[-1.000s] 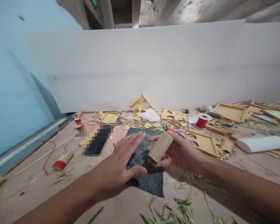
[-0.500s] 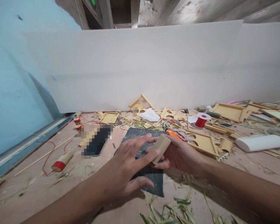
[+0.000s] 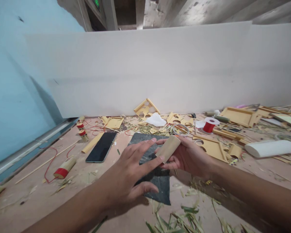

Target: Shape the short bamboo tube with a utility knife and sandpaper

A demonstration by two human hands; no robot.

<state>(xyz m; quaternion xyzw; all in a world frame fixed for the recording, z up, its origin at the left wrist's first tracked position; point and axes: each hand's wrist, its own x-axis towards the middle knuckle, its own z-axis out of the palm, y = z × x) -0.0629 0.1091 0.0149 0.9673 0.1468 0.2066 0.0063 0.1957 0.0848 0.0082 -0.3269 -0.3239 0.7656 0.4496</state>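
Since a second ago, the left hand [image 3: 129, 168] has shifted right, and its index fingertip now lies at the lower end of the pale wooden cylinder [image 3: 168, 149], seemingly touching it; the cylinder stays in the right hand [image 3: 190, 155]. Behind everything stands a white panel [image 3: 147, 71], beside a blue wall [image 3: 19, 64] on the left. Pinkish and strewn with scraps, the worktop [image 3: 131, 220] stretches below. Over it come both hands: the left is open, fingers spread, while the right has its fingers closed around the cylinder, holding it tilted, upper end leaning right. Beneath them lies a dark sheet [image 3: 160, 191], partly covered by the left hand. Far right rests a white rounded block [image 3: 271, 148]; left of the sheet, a phone [image 3: 103, 147] lies flat. The cylinder itself is held above the dark sheet, between the two hands. Smaller still are a red-banded piece [image 3: 65, 167] at left and a red spool [image 3: 209, 126] beyond the right hand. Green shavings [image 3: 179, 223] litter the near edge.
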